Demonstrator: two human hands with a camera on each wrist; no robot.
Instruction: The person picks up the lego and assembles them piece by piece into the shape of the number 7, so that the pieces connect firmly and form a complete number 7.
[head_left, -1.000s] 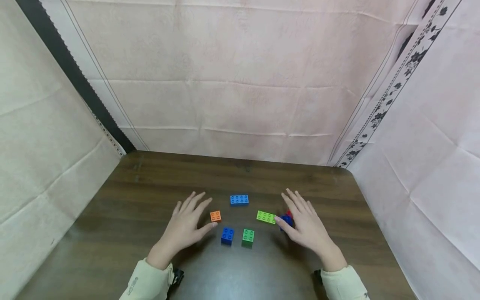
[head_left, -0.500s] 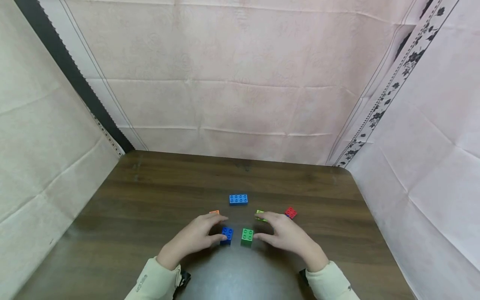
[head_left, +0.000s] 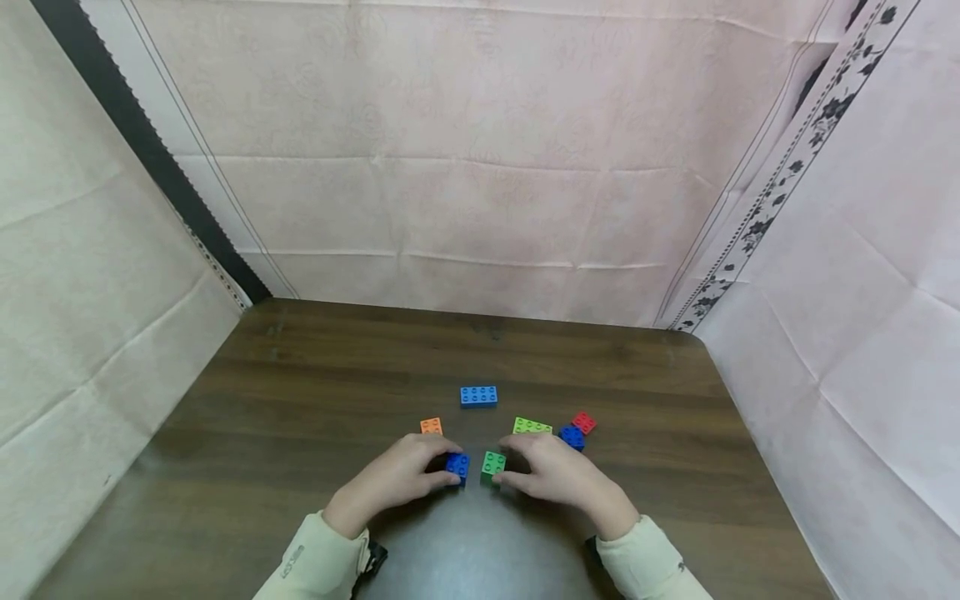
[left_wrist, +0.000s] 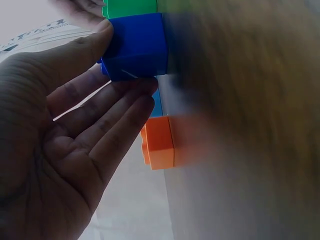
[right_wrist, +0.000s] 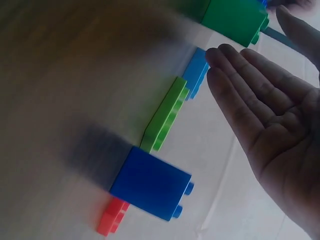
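Well off the tabletop's far edge, the left grip pinches a blue brick, seemingly for control; the right grip, half-spread, merely flanks the green brick.

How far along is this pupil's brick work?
Done: no visible join between the near blue brick and green brick; a gap separates them.
In hand: the left hand pinches the near blue brick; the right hand is at the green brick, grip unclear.
Left, apparently: the light blue, orange, lime, red and other dark blue bricks, outside both hands.
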